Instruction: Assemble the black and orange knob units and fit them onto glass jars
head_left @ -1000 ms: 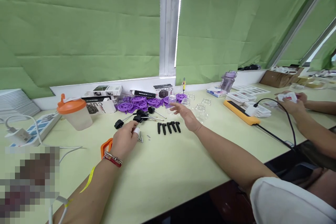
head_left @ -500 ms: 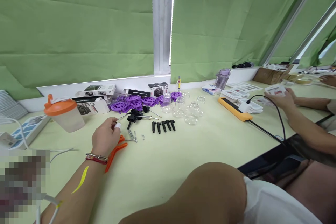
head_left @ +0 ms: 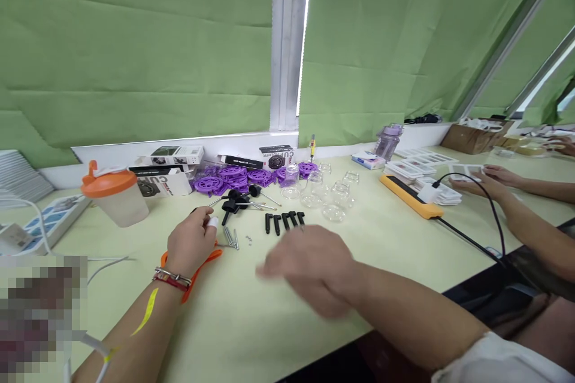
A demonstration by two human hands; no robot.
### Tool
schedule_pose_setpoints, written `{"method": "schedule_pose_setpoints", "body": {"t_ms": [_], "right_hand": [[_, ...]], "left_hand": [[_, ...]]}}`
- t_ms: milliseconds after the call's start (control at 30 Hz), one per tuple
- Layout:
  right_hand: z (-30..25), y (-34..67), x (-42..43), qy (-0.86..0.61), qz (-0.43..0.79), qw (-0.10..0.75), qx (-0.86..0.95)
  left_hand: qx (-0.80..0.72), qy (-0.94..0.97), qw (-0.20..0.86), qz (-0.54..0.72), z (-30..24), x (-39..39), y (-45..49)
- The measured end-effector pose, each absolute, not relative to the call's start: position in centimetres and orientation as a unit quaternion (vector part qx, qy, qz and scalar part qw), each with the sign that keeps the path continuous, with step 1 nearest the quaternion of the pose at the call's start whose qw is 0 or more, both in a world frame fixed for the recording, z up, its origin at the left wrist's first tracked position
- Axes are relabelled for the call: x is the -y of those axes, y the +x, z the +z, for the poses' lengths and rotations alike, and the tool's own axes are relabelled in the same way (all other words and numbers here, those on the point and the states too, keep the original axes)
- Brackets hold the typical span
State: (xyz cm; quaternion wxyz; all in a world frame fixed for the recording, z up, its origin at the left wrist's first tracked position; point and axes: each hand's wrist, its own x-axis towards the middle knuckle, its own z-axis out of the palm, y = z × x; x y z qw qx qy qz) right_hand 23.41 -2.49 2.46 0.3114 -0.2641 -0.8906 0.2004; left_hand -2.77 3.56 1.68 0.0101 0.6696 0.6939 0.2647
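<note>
My left hand (head_left: pixel 193 242) rests on the table with its fingers curled closed beside black pieces with metal rods (head_left: pixel 233 203). A rod and a dark bit show at its fingertips, but what it grips is mostly hidden. A white wrap covers one fingertip. Beneath the wrist lies an orange-handled tool (head_left: pixel 209 261). To its right are silver screws (head_left: pixel 231 238) and tiny metal bits (head_left: pixel 248 240). My right hand (head_left: pixel 314 263), smeared by motion, hovers over the table in front of a row of short black elbow-shaped pieces (head_left: pixel 277 224).
Behind stand purple wheel-shaped parts (head_left: pixel 233 176), printed boxes (head_left: pixel 166 182) and clear jars (head_left: pixel 333 209). An orange-lidded cup (head_left: pixel 117 200) is at left. On the right are a yellow-edged power strip (head_left: pixel 411 196) with a cable and a co-worker's hands (head_left: pixel 489 182) holding a white frame.
My right hand has come in from the lower right, over the table. The view has shifted slightly left; my left hand stays by the black pieces.
</note>
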Motion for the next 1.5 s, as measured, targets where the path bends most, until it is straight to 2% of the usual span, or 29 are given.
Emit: {"method": "schedule_pose_setpoints", "body": {"t_ms": [67,133,200,300,933,1033,1133,1200,1267,1500], "right_hand": [[2.5,23.5,0.5,-0.321,0.148,0.291,0.889],[1.5,24.0,-1.2,-0.414,0.088,0.206,0.882],[-0.1,24.5,-2.3,-0.461,0.089,0.108,0.876],[-2.0,25.0,-2.7,-0.461,0.099,0.051,0.88],[-2.4,24.9,-2.0,-0.469,0.066,0.048,0.879],[-2.0,24.6,-2.1,-0.468,0.051,0.071,0.879],[-0.6,24.5,-3.5,-0.501,0.043,0.139,0.853],[0.6,24.7,-5.5,-0.565,0.076,0.171,0.803],[1.6,24.9,-7.9,-0.623,0.122,0.161,0.756],[1.5,25.2,-12.8,-0.64,0.2,0.11,0.733]], "left_hand": [[-0.694,0.671,0.012,0.261,1.7,-3.5,-2.7],[-0.692,0.674,0.014,0.256,1.6,-3.5,-2.5],[-0.69,0.678,0.014,0.254,1.5,-3.6,-2.5],[-0.689,0.679,0.024,0.252,1.4,-3.6,-2.5],[-0.683,0.689,0.043,0.239,1.0,-3.6,-2.4],[-0.684,0.689,0.041,0.236,1.1,-3.6,-2.4],[-0.685,0.689,0.036,0.236,1.2,-3.6,-2.3],[-0.684,0.689,0.035,0.237,1.2,-3.6,-2.3],[-0.683,0.69,0.038,0.236,1.3,-3.6,-2.2],[-0.683,0.693,0.042,0.228,1.5,-3.4,-2.2]]}}
